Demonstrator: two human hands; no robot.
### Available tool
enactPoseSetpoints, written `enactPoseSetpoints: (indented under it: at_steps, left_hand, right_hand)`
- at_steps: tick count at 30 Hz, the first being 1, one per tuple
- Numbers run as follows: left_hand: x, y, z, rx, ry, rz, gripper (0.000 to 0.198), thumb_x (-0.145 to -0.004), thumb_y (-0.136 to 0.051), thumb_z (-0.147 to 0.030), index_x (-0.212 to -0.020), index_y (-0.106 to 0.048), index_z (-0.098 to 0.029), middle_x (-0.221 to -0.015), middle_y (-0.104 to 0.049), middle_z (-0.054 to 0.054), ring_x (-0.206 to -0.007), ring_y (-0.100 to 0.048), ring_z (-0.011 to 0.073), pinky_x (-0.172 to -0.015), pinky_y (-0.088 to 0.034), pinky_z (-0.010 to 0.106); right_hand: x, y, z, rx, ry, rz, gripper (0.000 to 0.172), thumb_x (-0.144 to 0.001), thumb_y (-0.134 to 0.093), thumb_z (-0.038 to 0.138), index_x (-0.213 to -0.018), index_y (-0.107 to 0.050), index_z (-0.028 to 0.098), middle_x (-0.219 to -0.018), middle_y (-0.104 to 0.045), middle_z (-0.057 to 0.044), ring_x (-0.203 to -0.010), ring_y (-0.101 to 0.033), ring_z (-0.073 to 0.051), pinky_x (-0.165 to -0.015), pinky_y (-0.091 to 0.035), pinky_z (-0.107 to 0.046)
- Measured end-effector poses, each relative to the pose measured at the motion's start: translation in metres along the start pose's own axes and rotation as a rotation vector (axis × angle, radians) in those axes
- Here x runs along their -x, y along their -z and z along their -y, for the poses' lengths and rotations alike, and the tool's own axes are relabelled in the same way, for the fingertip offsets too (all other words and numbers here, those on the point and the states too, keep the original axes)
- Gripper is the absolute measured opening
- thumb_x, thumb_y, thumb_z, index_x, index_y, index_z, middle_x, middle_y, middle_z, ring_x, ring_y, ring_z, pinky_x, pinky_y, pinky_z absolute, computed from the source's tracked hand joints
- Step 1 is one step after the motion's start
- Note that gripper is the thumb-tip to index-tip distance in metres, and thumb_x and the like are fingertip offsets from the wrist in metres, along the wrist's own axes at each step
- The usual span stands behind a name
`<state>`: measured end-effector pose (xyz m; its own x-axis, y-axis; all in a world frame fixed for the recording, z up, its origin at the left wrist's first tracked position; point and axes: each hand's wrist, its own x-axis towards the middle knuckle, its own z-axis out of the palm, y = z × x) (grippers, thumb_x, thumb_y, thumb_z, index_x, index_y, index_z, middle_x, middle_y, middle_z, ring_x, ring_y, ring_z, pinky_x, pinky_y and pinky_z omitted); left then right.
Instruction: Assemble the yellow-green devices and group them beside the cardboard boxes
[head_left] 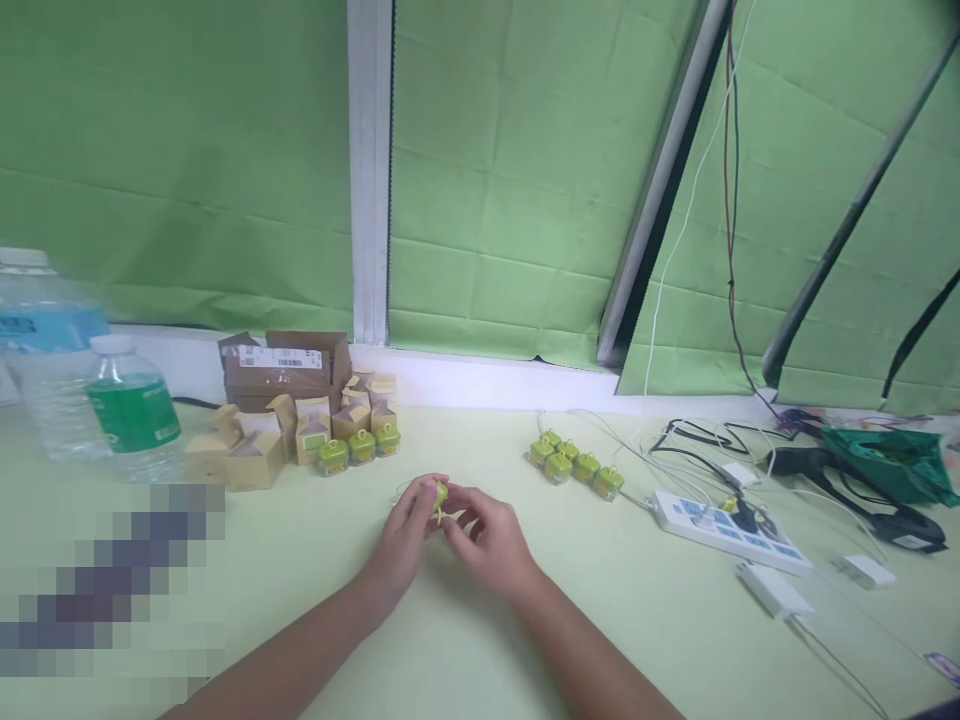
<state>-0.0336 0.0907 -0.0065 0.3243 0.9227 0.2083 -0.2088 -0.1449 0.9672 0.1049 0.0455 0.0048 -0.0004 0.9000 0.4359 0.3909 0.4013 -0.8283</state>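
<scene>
My left hand and my right hand meet over the pale green table, fingers pinched around one small green and yellow item. A thin pale tag or string hangs from it by my right fingertips. Three like green items stand in a row to the left, in front of small tan cartons. Several more green items sit in a cluster to the right.
A brown cardboard box stands behind the cartons. Two water bottles are at the left. A white power strip, adapters, cables and a green bag lie at the right. Green blinds cover the window behind.
</scene>
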Motion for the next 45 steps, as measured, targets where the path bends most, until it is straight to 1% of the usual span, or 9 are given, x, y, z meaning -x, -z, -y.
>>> enactPoseSetpoints:
  at_steps: [5, 15, 20, 28, 32, 35, 38, 41, 45]
  left_hand:
    - [-0.002, -0.003, 0.000, 0.166, 0.102, 0.000, 0.050, -0.088, -0.054, -0.064, -0.110, -0.055, -0.019, -0.116, -0.065, 0.011, -0.099, -0.067, 0.0250, -0.079, -0.056, 0.037]
    - [0.000, -0.002, 0.002, 0.115, 0.104, 0.110, 0.045, -0.089, -0.053, -0.062, -0.105, -0.055, -0.019, -0.114, -0.063, 0.009, -0.097, -0.066, 0.0228, -0.073, -0.056, 0.033]
    - [0.000, -0.002, 0.005, 0.069, 0.136, 0.125, 0.047, -0.088, -0.052, -0.065, -0.106, -0.053, -0.021, -0.111, -0.062, 0.008, -0.098, -0.065, 0.0216, -0.077, -0.055, 0.032]
    - [-0.007, 0.002, 0.022, 0.102, 0.171, 0.151, 0.049, -0.087, -0.053, -0.066, -0.110, -0.049, -0.024, -0.091, -0.064, 0.002, -0.084, -0.066, 0.0195, -0.072, -0.052, 0.032]
    - [-0.006, 0.004, 0.016, 0.099, 0.153, 0.163, 0.051, -0.091, -0.045, -0.067, -0.117, -0.050, -0.024, -0.098, -0.065, 0.004, -0.086, -0.066, 0.0196, -0.071, -0.052, 0.032]
    - [-0.007, 0.007, 0.008, 0.083, 0.108, 0.114, 0.057, -0.091, -0.040, -0.068, -0.122, -0.054, -0.022, -0.112, -0.065, 0.009, -0.092, -0.065, 0.0219, -0.072, -0.053, 0.033]
    - [-0.009, 0.009, 0.002, -0.033, 0.062, -0.004, 0.047, -0.084, -0.058, -0.059, -0.112, -0.061, -0.021, -0.116, -0.065, 0.010, -0.098, -0.064, 0.0245, -0.073, -0.054, 0.032]
    - [-0.009, 0.009, 0.002, -0.128, 0.039, -0.007, 0.040, -0.077, -0.068, -0.050, -0.102, -0.066, -0.020, -0.102, -0.070, 0.008, -0.089, -0.065, 0.0228, -0.070, -0.052, 0.031]
    - [-0.011, 0.011, 0.010, -0.157, 0.047, 0.054, 0.041, -0.074, -0.071, -0.049, -0.101, -0.069, -0.018, -0.078, -0.069, 0.004, -0.072, -0.062, 0.0188, -0.061, -0.047, 0.028]
  right_hand:
    - [0.001, -0.008, -0.002, -0.177, -0.116, 0.007, 0.019, -0.085, -0.061, 0.034, -0.089, -0.070, 0.018, -0.087, -0.073, -0.005, -0.071, -0.066, -0.016, -0.054, -0.047, -0.023]
    - [-0.003, -0.012, -0.013, -0.317, -0.215, -0.069, 0.020, -0.076, -0.069, 0.037, -0.075, -0.071, 0.017, -0.068, -0.069, -0.002, -0.058, -0.061, -0.015, -0.055, -0.051, -0.025]
    - [-0.001, -0.017, -0.015, -0.304, -0.218, -0.106, 0.017, -0.074, -0.068, 0.034, -0.069, -0.070, 0.017, -0.066, -0.070, -0.003, -0.061, -0.064, -0.017, -0.059, -0.054, -0.027]
    - [0.000, -0.021, -0.012, -0.331, -0.230, -0.121, 0.020, -0.075, -0.070, 0.037, -0.072, -0.069, 0.017, -0.068, -0.070, -0.003, -0.060, -0.064, -0.017, -0.058, -0.054, -0.028]
    - [-0.004, -0.015, -0.014, -0.393, -0.255, -0.107, 0.026, -0.074, -0.073, 0.041, -0.079, -0.069, 0.015, -0.075, -0.072, -0.005, -0.062, -0.064, -0.016, -0.059, -0.055, -0.028]
    - [-0.008, -0.009, -0.016, -0.448, -0.266, -0.144, 0.034, -0.073, -0.075, 0.047, -0.081, -0.068, 0.015, -0.076, -0.071, -0.006, -0.067, -0.065, -0.017, -0.064, -0.056, -0.029]
    - [-0.012, -0.002, -0.020, -0.476, -0.310, -0.179, 0.042, -0.067, -0.078, 0.054, -0.079, -0.066, 0.015, -0.072, -0.069, -0.004, -0.065, -0.064, -0.016, -0.064, -0.056, -0.029]
    - [-0.013, 0.002, -0.024, -0.462, -0.329, -0.167, 0.046, -0.065, -0.078, 0.057, -0.080, -0.067, 0.015, -0.071, -0.068, -0.004, -0.064, -0.064, -0.015, -0.064, -0.056, -0.029]
    - [-0.013, 0.005, -0.026, -0.431, -0.334, -0.136, 0.045, -0.068, -0.075, 0.057, -0.081, -0.070, 0.015, -0.071, -0.069, -0.004, -0.065, -0.064, -0.016, -0.065, -0.055, -0.030]
